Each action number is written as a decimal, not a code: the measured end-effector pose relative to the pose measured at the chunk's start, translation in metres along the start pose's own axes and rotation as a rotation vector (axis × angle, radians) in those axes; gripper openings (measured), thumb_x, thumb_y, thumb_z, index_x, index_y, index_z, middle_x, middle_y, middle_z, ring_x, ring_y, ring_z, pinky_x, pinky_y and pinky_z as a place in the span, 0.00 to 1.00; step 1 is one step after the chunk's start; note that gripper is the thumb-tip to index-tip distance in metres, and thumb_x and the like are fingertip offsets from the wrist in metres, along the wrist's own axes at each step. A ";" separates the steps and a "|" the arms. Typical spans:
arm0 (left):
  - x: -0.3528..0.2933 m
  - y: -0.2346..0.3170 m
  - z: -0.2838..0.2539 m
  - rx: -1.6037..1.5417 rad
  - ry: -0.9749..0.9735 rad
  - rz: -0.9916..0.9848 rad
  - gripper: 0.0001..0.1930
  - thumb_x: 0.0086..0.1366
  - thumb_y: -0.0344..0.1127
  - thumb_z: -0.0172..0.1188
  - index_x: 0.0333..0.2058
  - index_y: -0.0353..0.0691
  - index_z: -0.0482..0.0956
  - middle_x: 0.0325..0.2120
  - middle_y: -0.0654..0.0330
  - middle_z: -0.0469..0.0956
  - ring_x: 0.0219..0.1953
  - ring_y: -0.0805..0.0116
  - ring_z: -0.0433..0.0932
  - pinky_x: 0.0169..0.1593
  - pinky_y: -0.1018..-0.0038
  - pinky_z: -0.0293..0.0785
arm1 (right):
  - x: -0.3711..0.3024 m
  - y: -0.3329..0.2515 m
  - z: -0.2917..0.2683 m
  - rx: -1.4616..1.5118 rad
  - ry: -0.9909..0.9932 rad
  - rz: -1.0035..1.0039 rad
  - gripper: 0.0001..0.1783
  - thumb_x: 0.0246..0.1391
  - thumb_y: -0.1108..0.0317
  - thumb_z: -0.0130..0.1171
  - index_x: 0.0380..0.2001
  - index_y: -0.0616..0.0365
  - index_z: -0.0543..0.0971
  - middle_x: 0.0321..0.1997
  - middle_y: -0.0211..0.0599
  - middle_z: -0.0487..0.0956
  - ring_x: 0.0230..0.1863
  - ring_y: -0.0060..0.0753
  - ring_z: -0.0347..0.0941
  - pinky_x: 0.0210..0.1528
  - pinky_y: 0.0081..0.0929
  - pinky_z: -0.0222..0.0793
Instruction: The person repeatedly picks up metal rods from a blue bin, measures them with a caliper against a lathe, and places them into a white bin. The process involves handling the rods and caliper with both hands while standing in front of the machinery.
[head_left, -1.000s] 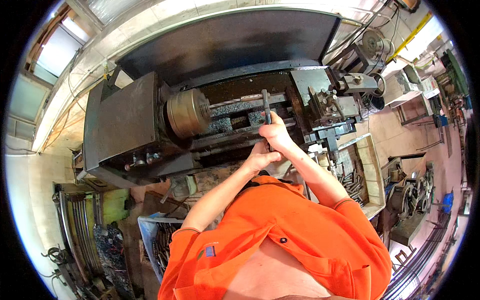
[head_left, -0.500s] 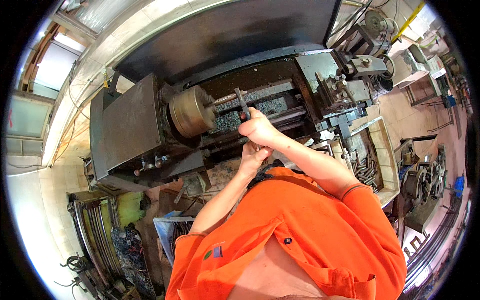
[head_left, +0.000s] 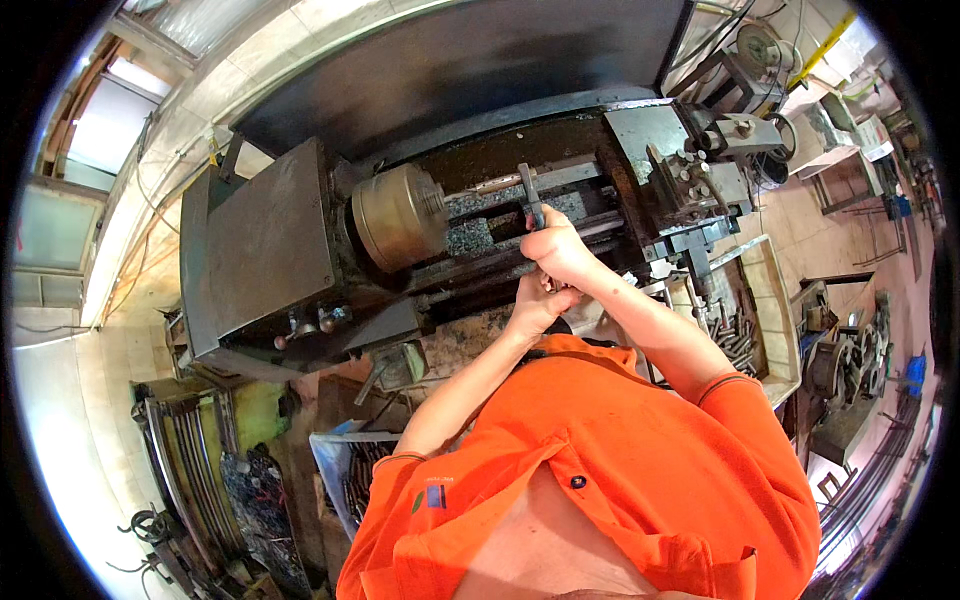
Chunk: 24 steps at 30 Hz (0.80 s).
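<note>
My right hand (head_left: 557, 247) is closed around a slim grey metal tool (head_left: 530, 188), whose far end points away from me over the lathe bed. Just below and touching it, my left hand (head_left: 541, 305) is closed, fingers curled; what it holds, if anything, is hidden. Both hands are at the near side of the lathe bed (head_left: 590, 228), in front of my body. To their left is the round brass-coloured lathe chuck (head_left: 395, 220), its jaw end blurred. Metal chips (head_left: 470, 238) lie in the bed beyond the hands.
The headstock (head_left: 262, 240) stands left, with lever knobs (head_left: 308, 328) on its front. On the right sit the carriage and tool post (head_left: 690, 180). A dark splash guard (head_left: 480, 60) rises behind. Near my right arm, a pale tray (head_left: 783, 330) holds metal pieces.
Both hands and the grey tool have moved right, away from the chuck. The tool now points more straight away from me. My view has shifted slightly.
</note>
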<state>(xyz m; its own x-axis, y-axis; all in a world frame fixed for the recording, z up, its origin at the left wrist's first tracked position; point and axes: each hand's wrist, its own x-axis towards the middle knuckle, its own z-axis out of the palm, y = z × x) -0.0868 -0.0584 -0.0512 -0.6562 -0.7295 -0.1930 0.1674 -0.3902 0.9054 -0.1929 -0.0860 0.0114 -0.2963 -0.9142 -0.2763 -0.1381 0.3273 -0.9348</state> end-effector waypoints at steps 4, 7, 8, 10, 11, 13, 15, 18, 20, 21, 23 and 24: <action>-0.009 0.012 -0.013 -0.023 0.025 -0.021 0.09 0.44 0.29 0.63 0.26 0.34 0.76 0.20 0.65 0.75 0.20 0.79 0.72 0.23 0.82 0.65 | 0.003 -0.002 0.021 0.032 -0.060 0.056 0.14 0.36 0.74 0.52 0.31 0.59 0.65 0.17 0.32 0.64 0.11 0.24 0.62 0.10 0.27 0.55; -0.007 0.013 -0.008 0.027 0.057 0.028 0.07 0.44 0.28 0.62 0.24 0.35 0.75 0.19 0.65 0.74 0.21 0.78 0.72 0.25 0.82 0.65 | 0.003 0.000 0.020 0.055 -0.070 0.050 0.12 0.36 0.74 0.51 0.30 0.59 0.65 0.17 0.32 0.64 0.11 0.25 0.62 0.10 0.28 0.55; -0.004 0.015 0.001 0.000 0.071 0.054 0.07 0.44 0.28 0.62 0.23 0.36 0.75 0.19 0.65 0.74 0.22 0.78 0.72 0.26 0.82 0.65 | -0.001 -0.005 0.012 0.060 -0.049 0.077 0.11 0.36 0.75 0.51 0.28 0.59 0.65 0.17 0.32 0.64 0.11 0.24 0.61 0.10 0.28 0.55; 0.001 0.002 -0.001 -0.026 -0.018 -0.076 0.14 0.41 0.28 0.67 0.26 0.38 0.70 0.23 0.69 0.69 0.27 0.80 0.67 0.29 0.80 0.63 | 0.006 0.014 0.004 0.045 0.015 -0.005 0.11 0.35 0.72 0.53 0.25 0.61 0.66 0.18 0.40 0.69 0.17 0.28 0.66 0.17 0.27 0.63; 0.003 0.000 -0.002 0.006 0.004 -0.071 0.13 0.41 0.28 0.66 0.26 0.38 0.70 0.23 0.69 0.69 0.26 0.80 0.67 0.28 0.81 0.63 | 0.004 0.008 0.002 0.075 -0.012 0.074 0.11 0.34 0.71 0.53 0.26 0.61 0.66 0.19 0.40 0.69 0.19 0.30 0.67 0.20 0.28 0.64; -0.002 -0.002 -0.008 0.013 0.056 -0.070 0.11 0.42 0.28 0.64 0.24 0.38 0.70 0.21 0.69 0.69 0.25 0.81 0.68 0.27 0.81 0.63 | 0.003 0.001 0.011 0.017 -0.023 0.092 0.13 0.33 0.69 0.54 0.26 0.61 0.67 0.21 0.42 0.71 0.23 0.34 0.69 0.26 0.30 0.67; -0.008 0.010 -0.015 0.033 0.079 -0.053 0.09 0.42 0.27 0.63 0.22 0.38 0.71 0.19 0.69 0.70 0.22 0.81 0.68 0.24 0.82 0.63 | 0.003 -0.009 0.020 -0.091 -0.046 0.040 0.15 0.32 0.67 0.54 0.27 0.62 0.67 0.25 0.47 0.73 0.31 0.42 0.71 0.37 0.32 0.67; -0.006 0.009 -0.016 0.106 0.056 -0.091 0.09 0.43 0.27 0.64 0.22 0.38 0.71 0.19 0.68 0.71 0.22 0.81 0.68 0.25 0.82 0.63 | 0.005 -0.005 0.020 -0.019 -0.074 0.075 0.16 0.32 0.67 0.54 0.27 0.64 0.68 0.24 0.48 0.73 0.30 0.43 0.72 0.34 0.33 0.68; -0.004 0.009 0.004 0.020 0.074 -0.014 0.11 0.43 0.27 0.64 0.25 0.37 0.70 0.20 0.68 0.70 0.21 0.80 0.68 0.22 0.80 0.61 | 0.002 -0.002 0.006 -0.067 -0.028 0.067 0.14 0.33 0.68 0.55 0.26 0.63 0.68 0.22 0.44 0.72 0.27 0.37 0.72 0.30 0.31 0.68; -0.004 0.004 0.003 -0.014 0.053 -0.012 0.12 0.43 0.27 0.64 0.26 0.37 0.70 0.21 0.68 0.70 0.21 0.80 0.68 0.21 0.80 0.61 | 0.003 0.001 0.003 -0.023 -0.044 0.088 0.13 0.33 0.68 0.55 0.25 0.63 0.67 0.22 0.43 0.72 0.27 0.36 0.71 0.30 0.30 0.67; -0.006 0.005 0.001 -0.047 0.048 -0.036 0.12 0.43 0.28 0.64 0.28 0.37 0.70 0.21 0.68 0.70 0.20 0.81 0.68 0.20 0.81 0.61 | 0.003 0.005 0.005 -0.024 -0.015 0.031 0.13 0.33 0.67 0.55 0.25 0.62 0.67 0.22 0.42 0.72 0.28 0.35 0.71 0.31 0.30 0.67; -0.010 0.011 -0.002 -0.045 0.065 -0.061 0.13 0.44 0.28 0.64 0.28 0.36 0.70 0.21 0.68 0.70 0.20 0.81 0.68 0.21 0.81 0.61 | 0.001 0.003 0.012 -0.069 0.031 -0.047 0.14 0.33 0.67 0.56 0.25 0.62 0.67 0.22 0.42 0.71 0.28 0.36 0.71 0.32 0.30 0.67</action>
<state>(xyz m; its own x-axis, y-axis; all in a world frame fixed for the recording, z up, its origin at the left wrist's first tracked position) -0.0768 -0.0571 -0.0401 -0.6177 -0.7377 -0.2725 0.1624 -0.4587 0.8737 -0.1828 -0.0893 0.0061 -0.3168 -0.9215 -0.2247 -0.2173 0.3011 -0.9285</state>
